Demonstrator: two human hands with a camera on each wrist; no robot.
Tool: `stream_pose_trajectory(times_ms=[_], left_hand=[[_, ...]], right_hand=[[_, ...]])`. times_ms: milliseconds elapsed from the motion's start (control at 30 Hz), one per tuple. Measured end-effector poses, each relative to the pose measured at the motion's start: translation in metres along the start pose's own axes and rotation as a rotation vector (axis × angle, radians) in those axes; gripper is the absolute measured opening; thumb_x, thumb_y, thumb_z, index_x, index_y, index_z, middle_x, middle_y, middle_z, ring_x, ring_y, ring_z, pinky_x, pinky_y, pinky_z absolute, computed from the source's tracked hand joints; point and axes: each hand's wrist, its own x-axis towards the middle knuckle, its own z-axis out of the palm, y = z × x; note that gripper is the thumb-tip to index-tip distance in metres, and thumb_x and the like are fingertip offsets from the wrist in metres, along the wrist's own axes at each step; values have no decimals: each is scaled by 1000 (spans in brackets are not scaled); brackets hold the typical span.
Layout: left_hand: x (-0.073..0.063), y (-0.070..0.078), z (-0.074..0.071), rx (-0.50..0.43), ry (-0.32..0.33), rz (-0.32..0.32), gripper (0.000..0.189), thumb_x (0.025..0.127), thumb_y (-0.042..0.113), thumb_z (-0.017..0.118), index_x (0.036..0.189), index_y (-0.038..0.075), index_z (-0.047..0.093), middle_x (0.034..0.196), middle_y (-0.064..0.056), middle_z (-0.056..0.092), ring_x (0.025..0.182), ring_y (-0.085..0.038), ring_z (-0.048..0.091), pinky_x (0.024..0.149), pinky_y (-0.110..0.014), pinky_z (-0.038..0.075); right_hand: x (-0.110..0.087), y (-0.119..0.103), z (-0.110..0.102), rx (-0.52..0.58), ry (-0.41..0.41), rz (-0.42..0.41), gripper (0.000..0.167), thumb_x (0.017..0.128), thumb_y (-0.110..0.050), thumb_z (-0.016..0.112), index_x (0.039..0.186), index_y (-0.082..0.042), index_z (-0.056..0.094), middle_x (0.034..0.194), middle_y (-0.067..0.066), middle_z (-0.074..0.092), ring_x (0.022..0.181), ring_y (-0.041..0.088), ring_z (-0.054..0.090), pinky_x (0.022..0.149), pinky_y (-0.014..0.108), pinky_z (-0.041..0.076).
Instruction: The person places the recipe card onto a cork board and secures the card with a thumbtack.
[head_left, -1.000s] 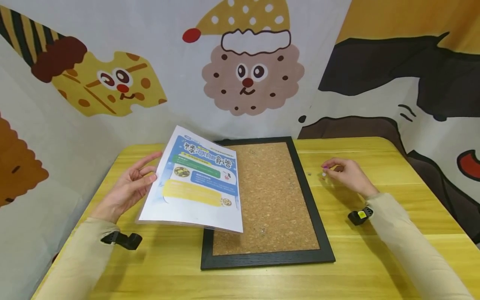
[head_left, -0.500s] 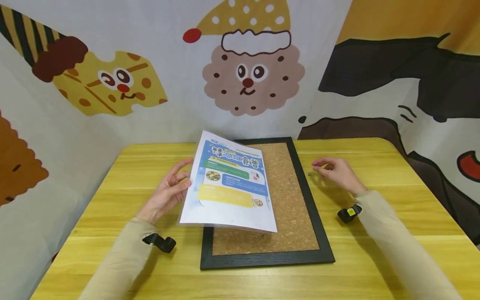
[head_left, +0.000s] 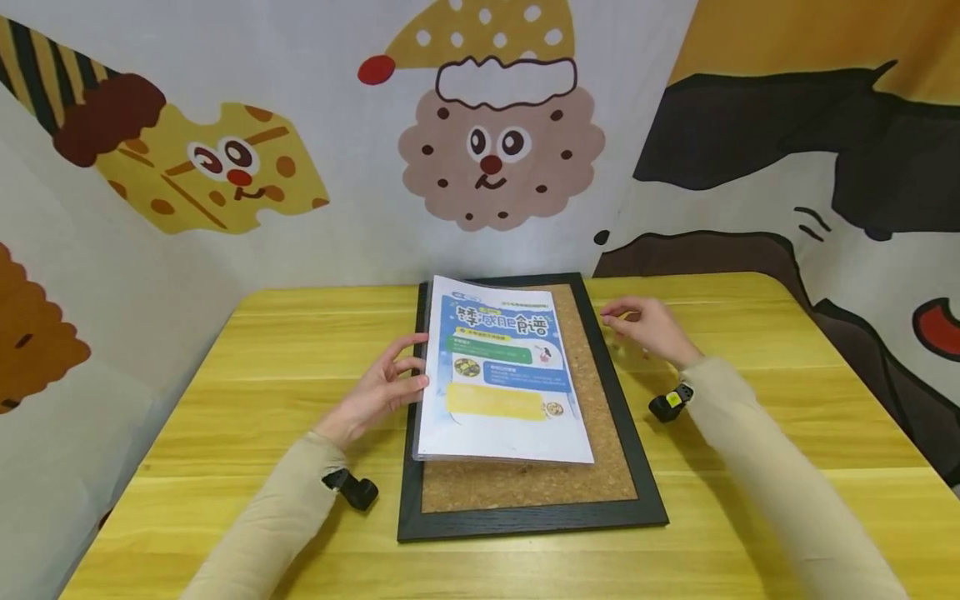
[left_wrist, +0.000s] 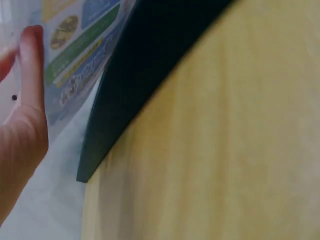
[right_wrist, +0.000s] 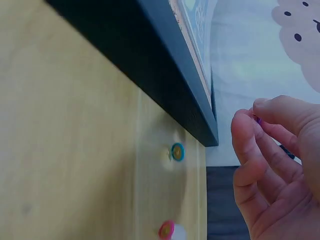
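A laminated printed sheet (head_left: 502, 437) with a blue, green and yellow design lies over the framed cork board (head_left: 528, 492), covering much of its upper and middle part. My left hand (head_left: 384, 387) holds the sheet by its left edge, thumb on top, beside the board's black frame. In the left wrist view the fingers (left_wrist: 32, 70) show against the clear sheet. My right hand (head_left: 647, 327) is just right of the frame's upper right side, thumb and index finger pinching a small purple pin (right_wrist: 257, 119), mostly hidden by the fingertips.
Beside the frame in the right wrist view, a teal pin (right_wrist: 177, 151) and a pink pin (right_wrist: 166, 230) sit on the wooden table (head_left: 247, 400). A cartoon-printed cloth (head_left: 360, 242) hangs behind the table's far edge.
My left hand has carried the sheet rightward and lowered it over the cork board, more upright in line with the frame. My right hand has moved left toward the frame with the pin.
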Motion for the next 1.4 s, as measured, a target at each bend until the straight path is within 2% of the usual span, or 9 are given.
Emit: stream_pose_trajectory(times_ms=[100, 233, 367, 533, 633, 933, 1167, 1300, 1400], left_hand=[[2, -4, 2, 79, 43, -80, 70, 92, -6, 59, 151, 11, 26, 107, -10, 57, 90, -18, 63, 82, -32, 53], [5, -8, 2, 144, 72, -162, 71, 91, -4, 62, 151, 12, 28, 112, -16, 54, 94, -21, 62, 89, -36, 51], [8, -8, 2, 187, 49, -212, 72, 92, -6, 60, 153, 8, 23, 114, -20, 54, 95, -22, 63, 90, -37, 50], [13, -4, 5, 231, 12, -272, 74, 92, -10, 56, 154, 5, 18, 113, -23, 57, 91, -21, 64, 86, -36, 52], [16, 0, 8, 275, 13, -306, 75, 91, -12, 55, 153, 5, 18, 108, -21, 58, 87, -20, 65, 83, -35, 53], [16, 11, 11, 473, -48, -334, 75, 92, -7, 57, 153, 0, 15, 87, -14, 65, 66, -17, 63, 66, -30, 55], [16, 17, 17, 599, -69, -351, 72, 94, -1, 57, 153, -1, 16, 84, -14, 66, 66, -18, 63, 64, -30, 54], [14, 27, 20, 712, -16, -365, 63, 97, 8, 57, 151, -3, 24, 81, -14, 68, 68, -21, 65, 65, -33, 55], [13, 35, 21, 794, 68, -353, 54, 98, 11, 56, 146, -3, 36, 83, -15, 68, 71, -24, 65, 67, -36, 55]], right_hand=[[8, -1, 5, 13, -13, -6, 29, 95, -19, 64, 115, 3, 66, 108, 20, 65, 79, 31, 65, 65, 37, 54], [20, -1, 12, 50, -31, -23, 28, 95, -15, 64, 115, 5, 65, 108, 21, 64, 76, 29, 65, 69, 35, 55], [31, -3, 17, 62, -32, -39, 25, 95, -10, 63, 114, 6, 65, 106, 21, 63, 72, 27, 64, 69, 32, 54], [44, -7, 20, 14, -22, -46, 21, 95, -6, 61, 111, 6, 65, 104, 21, 64, 72, 28, 64, 64, 26, 49], [52, -8, 21, -18, -23, -64, 19, 94, -5, 61, 109, 6, 66, 103, 21, 65, 71, 28, 64, 61, 26, 47], [65, -15, 27, -41, -40, -16, 20, 96, -8, 61, 110, 5, 66, 104, 21, 65, 71, 26, 66, 59, 26, 49], [72, -13, 33, -41, -23, 17, 20, 95, -9, 62, 110, 3, 68, 105, 18, 62, 75, 26, 61, 63, 27, 48], [76, -10, 35, -12, -24, 42, 20, 95, -9, 63, 110, 3, 68, 107, 17, 62, 78, 25, 60, 68, 30, 50], [79, -10, 34, -2, -16, 44, 19, 94, -7, 63, 110, 3, 69, 108, 18, 62, 78, 26, 60, 70, 32, 51]])
